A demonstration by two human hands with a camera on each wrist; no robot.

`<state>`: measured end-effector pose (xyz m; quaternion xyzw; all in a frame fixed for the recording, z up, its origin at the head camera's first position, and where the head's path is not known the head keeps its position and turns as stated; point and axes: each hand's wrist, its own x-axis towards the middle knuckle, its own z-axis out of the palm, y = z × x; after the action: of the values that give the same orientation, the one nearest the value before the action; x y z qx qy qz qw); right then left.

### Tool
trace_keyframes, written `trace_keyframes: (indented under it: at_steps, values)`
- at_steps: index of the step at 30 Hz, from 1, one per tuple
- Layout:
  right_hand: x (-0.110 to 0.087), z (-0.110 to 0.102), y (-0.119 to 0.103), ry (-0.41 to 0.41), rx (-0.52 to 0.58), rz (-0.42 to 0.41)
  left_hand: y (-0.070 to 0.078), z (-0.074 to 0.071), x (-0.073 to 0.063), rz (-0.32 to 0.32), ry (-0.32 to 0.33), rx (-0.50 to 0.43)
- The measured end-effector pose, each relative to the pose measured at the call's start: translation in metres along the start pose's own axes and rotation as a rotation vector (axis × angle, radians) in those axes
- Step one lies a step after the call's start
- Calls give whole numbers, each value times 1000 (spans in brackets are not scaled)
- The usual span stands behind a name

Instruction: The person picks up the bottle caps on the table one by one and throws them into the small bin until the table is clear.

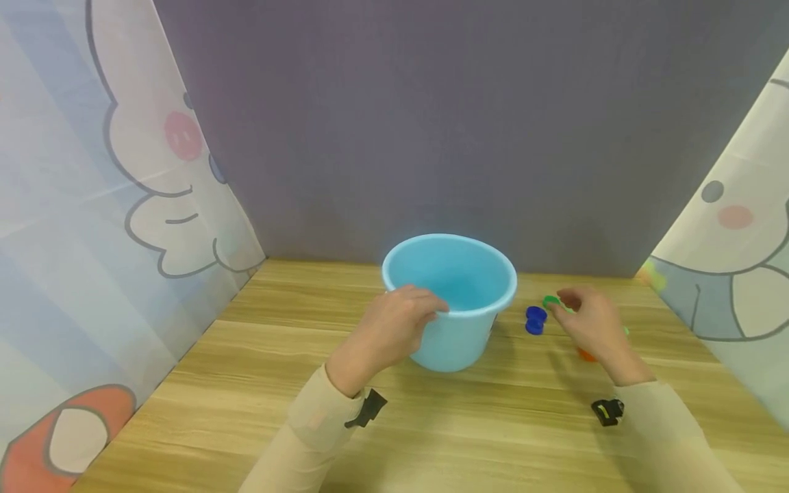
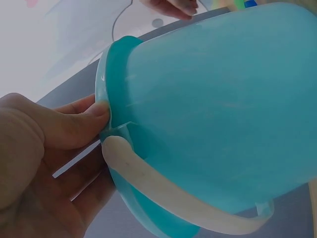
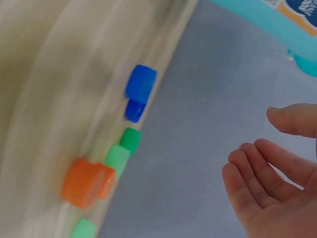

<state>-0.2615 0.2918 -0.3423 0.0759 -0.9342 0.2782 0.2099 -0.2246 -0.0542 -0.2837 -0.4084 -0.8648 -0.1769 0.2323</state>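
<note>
A light blue bucket stands upright on the table, and its pale handle hangs down on the near side in the left wrist view. My left hand grips the bucket's rim, the thumb outside and the fingers reaching over to the inner side. To the right of the bucket, my right hand hovers above several small plastic caps and holds nothing; its fingers are loosely bent, with the thumb apart. Blue caps, green caps and orange caps lie there. In the head view the hand partly hides them.
The wooden table ends at a dark grey panel behind the bucket. Cartoon-printed curtains hang at both sides. A label shows on the bucket in the right wrist view.
</note>
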Motion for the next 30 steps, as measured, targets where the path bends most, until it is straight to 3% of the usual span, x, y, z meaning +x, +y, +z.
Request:
trace_keyframes:
  at_steps: [14, 30]
  values:
    - [10, 16, 11, -221, -45, 56, -1, 2, 1, -5, -1, -8]
    - [21, 38, 15, -327, -113, 73, 1, 2, 1, -3, 4, -12]
